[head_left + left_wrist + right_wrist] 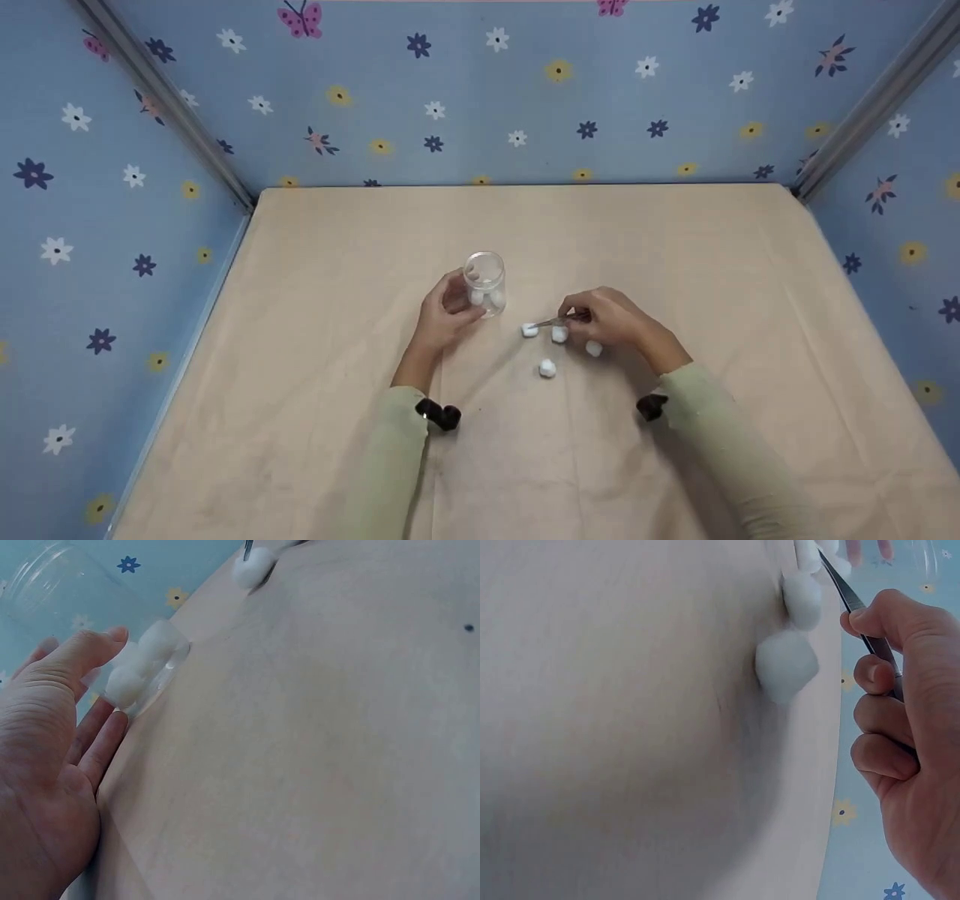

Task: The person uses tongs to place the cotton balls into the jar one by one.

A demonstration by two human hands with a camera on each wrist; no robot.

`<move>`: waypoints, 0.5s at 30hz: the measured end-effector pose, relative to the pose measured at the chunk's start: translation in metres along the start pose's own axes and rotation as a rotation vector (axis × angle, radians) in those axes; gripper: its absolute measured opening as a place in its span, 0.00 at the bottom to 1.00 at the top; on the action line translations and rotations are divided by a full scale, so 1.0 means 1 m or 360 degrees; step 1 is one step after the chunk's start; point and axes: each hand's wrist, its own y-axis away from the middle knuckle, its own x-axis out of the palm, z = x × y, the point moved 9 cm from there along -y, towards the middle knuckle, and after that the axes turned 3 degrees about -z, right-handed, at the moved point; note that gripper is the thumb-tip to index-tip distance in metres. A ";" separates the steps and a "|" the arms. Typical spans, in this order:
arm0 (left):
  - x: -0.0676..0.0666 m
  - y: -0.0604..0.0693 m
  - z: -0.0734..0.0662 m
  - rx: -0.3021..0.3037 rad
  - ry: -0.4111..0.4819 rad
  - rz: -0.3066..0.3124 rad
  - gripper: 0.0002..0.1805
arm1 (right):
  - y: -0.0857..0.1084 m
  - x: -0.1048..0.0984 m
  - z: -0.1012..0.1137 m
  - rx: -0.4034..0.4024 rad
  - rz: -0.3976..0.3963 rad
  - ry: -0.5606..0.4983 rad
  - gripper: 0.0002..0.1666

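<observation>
A clear jar (485, 283) with several cotton balls at its bottom stands between the thumb and fingers of my left hand (444, 315); its top is uncovered. My right hand (609, 319) pinches metal tweezers (845, 594), whose tips touch a cotton ball (529, 330) right of the jar. Beside it, under the tweezers, lies a second cotton ball (559, 334). Another cotton ball (594, 348) is below my right hand, and one more (547, 368) lies nearer the front. In the left wrist view, cotton balls (126, 684) show through the jar wall.
A beige cloth (315, 300) covers the table. Blue patterned panels (495, 90) rise behind it and at both sides, with grey metal poles at the corners. A dark wrist strap piece (439, 414) sits on the left sleeve and another (652, 407) on the right.
</observation>
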 end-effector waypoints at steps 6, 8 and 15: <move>0.000 0.000 0.000 0.0016 0.0027 -0.0003 0.41 | -0.001 -0.005 -0.002 0.0002 -0.0047 0.0004 0.09; 0.000 0.000 0.000 0.0014 0.0022 -0.0003 0.41 | -0.001 -0.009 -0.001 -0.0002 -0.0077 -0.0005 0.09; 0.000 -0.001 0.002 -0.0018 0.0001 -0.0017 0.41 | -0.001 -0.022 0.001 -0.0036 -0.0152 -0.0021 0.08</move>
